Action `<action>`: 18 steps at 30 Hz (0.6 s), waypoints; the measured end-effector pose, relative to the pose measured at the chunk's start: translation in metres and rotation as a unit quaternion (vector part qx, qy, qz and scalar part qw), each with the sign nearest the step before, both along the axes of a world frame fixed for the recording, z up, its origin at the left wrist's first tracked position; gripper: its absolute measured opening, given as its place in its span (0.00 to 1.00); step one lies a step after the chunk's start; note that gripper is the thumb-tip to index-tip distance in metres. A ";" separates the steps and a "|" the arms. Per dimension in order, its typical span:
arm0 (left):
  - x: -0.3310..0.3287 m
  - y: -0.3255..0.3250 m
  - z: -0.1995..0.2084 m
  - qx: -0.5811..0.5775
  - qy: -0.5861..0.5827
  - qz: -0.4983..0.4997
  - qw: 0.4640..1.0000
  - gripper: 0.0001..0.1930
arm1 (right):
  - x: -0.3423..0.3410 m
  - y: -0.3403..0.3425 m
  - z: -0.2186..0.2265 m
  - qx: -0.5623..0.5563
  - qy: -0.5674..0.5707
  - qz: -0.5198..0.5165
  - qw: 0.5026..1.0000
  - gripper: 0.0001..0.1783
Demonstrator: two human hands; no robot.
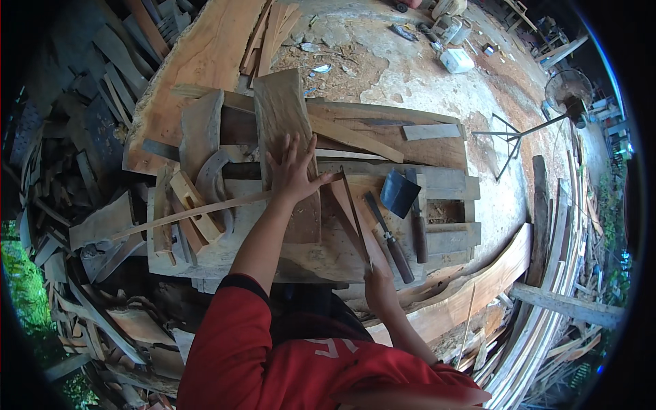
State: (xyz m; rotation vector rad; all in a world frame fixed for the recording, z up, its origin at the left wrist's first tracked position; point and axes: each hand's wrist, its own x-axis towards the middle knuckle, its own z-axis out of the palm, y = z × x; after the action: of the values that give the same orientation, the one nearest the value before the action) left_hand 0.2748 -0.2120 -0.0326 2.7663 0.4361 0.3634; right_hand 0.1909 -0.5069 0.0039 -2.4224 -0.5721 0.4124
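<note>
My left hand (294, 167) lies with fingers spread on a wooden board (281, 113) that rests across the workbench (225, 263). In my right hand (380, 290), at the bench's near edge, is the lower end of a long, thin, dark blade-like tool (354, 212); whether it is a saw or a file I cannot tell. The tool slants up and leftward, its tip close to the board's right side. Just right of it lies a chisel (395, 253) with a wooden handle. Beside that are a second wooden-handled tool (419, 239) and a dark square plate (400, 193).
Wood offcuts (195, 208) crowd the bench's left side. A big slab (188, 75) leans beyond it. Stacked planks (540, 301) run along the right. Farther off stand a black metal stand (509, 137), a fan (569, 92) and a white jug (456, 60).
</note>
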 end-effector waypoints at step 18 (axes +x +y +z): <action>-0.005 -0.006 0.005 0.074 0.003 -0.049 0.996 0.43 | -0.019 -0.031 0.068 -0.084 0.080 -0.022 0.993 0.13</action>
State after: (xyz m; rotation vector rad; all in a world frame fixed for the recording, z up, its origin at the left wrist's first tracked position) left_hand 0.2700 -0.2180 -0.0280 2.9205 0.2827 0.3787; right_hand 0.1716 -0.5374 0.0724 -2.5255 -0.4293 0.6523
